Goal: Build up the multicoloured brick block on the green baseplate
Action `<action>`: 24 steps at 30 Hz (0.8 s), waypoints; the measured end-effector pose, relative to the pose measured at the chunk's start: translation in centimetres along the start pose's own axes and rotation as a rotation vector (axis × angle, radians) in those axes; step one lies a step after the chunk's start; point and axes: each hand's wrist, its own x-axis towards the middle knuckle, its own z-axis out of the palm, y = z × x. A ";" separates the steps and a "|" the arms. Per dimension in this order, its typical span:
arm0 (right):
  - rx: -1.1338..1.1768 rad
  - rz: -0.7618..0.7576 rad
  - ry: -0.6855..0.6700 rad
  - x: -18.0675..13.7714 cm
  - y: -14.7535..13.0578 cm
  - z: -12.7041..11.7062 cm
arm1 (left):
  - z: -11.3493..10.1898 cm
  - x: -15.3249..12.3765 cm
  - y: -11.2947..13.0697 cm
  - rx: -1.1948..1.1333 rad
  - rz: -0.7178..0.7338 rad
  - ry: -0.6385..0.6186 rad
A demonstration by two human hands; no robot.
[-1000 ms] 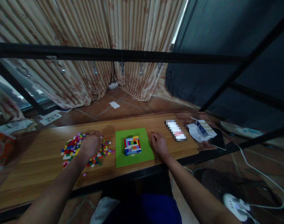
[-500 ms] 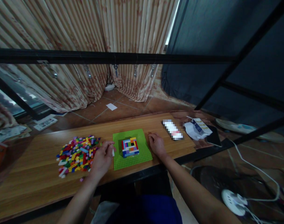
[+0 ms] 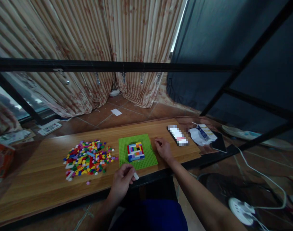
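Pinched in the fingers of my left hand is a white toy brick, close to the near edge of the table. Just beyond it lies the green baseplate, carrying a square, multicoloured brick structure with an opening in its middle. My right hand rests by the plate's right edge, its fingers curled in; whether anything is inside them is hidden. To the left of the plate spreads a pile of loose toy bricks in many colours, with one pink brick apart from it.
On the wooden table, a phone lies right of the plate. Beyond it are a crumpled white packet and a dark flat tablet-like object. A black metal bar crosses behind the table. A white power strip sits low at right.
My left hand has moved from between the pile and the plate towards the near table edge, carrying the white toy brick. My right hand has stayed by the plate. The view has shifted slightly.
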 end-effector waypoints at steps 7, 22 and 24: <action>0.278 0.091 -0.323 -7.4 -7.3 -1.2 | -0.2 0.2 0.3 -0.070 0.024 0.028; 0.381 0.267 -0.472 -11.4 -9.5 -1.1 | 2.3 -0.1 0.2 -0.185 0.068 -0.032; 0.369 0.281 -0.407 -10.7 -9.1 -1.0 | 1.8 0.0 0.1 -0.131 0.117 0.021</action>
